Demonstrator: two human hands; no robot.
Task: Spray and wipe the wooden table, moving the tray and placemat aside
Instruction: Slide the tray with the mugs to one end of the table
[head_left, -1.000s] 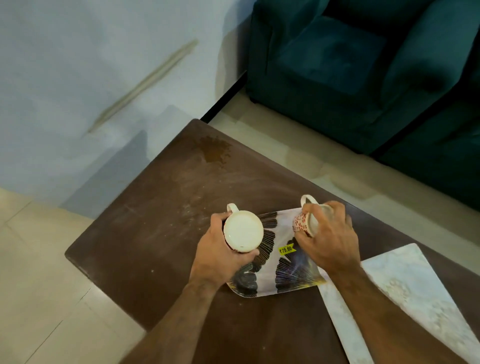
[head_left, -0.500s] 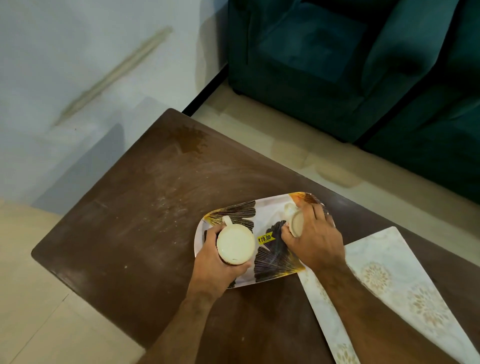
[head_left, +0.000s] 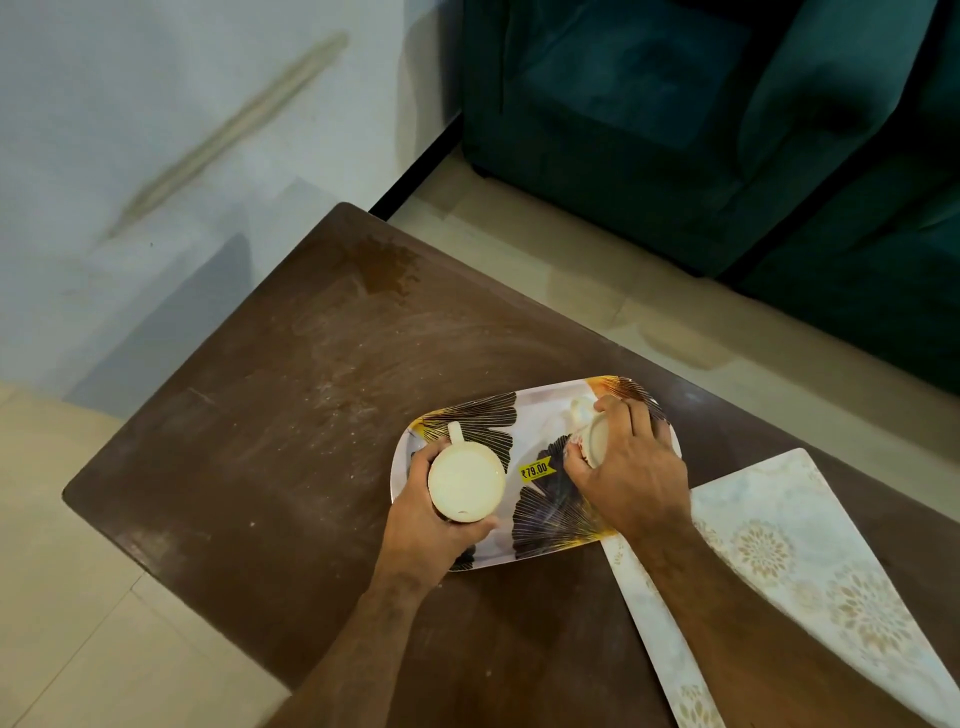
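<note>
A dark wooden table (head_left: 291, 426) carries dusty smears and a brown stain (head_left: 387, 265) near its far corner. On it lies a white tray (head_left: 540, 415) with black and gold leaf prints and a yellow price sticker. My left hand (head_left: 426, 525) grips a cream mug (head_left: 466, 480) at the tray's left end. My right hand (head_left: 631, 467) grips a second cream mug (head_left: 592, 439) at the tray's right end. A pale patterned placemat (head_left: 795, 561) lies to the right, partly under my right forearm.
A dark teal sofa (head_left: 701, 130) stands beyond the table's far side across a strip of beige floor (head_left: 597, 270). A pale wall (head_left: 156, 130) runs along the left. Beige floor tiles (head_left: 78, 597) lie off the table's near left edge.
Both hands have lowered with the mugs onto the tray, which now lies flat and fully visible. The view has shifted, so the table's far corner shows more.
</note>
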